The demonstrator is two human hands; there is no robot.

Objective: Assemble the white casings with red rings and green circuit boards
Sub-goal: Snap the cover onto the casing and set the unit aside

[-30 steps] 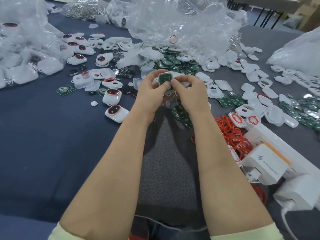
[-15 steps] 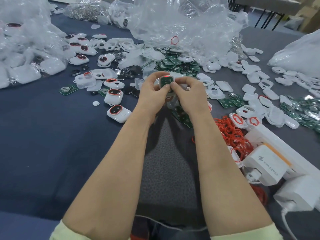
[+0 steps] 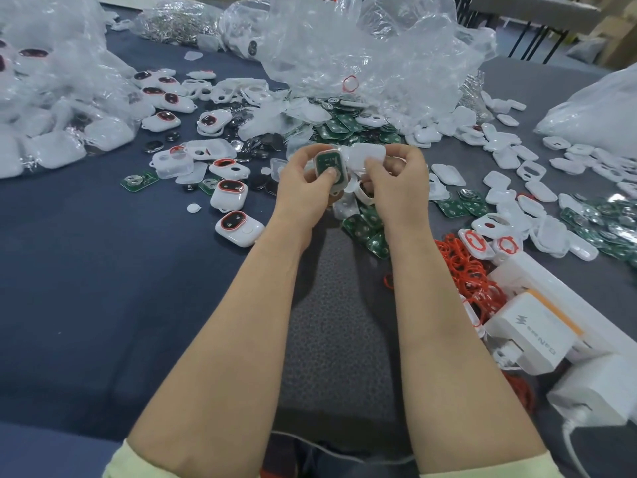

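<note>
Your left hand (image 3: 305, 181) grips the casing (image 3: 337, 188), board (image 3: 330, 165) seated; your right hand (image 3: 396, 177) pinches seemingly a cover (image 3: 367, 154) at three o'clock. Next: align, snap together.

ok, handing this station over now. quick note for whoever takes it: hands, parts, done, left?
Left hand grips a casing half with a board seated in it, thumb on the board.
Right hand holds a white cover beside it, not yet closed on.
Done: several closed units lie on the table, left of the hands.
Left: close this one, then carry on; loose boards, red rings and casings lie to the right.
</note>
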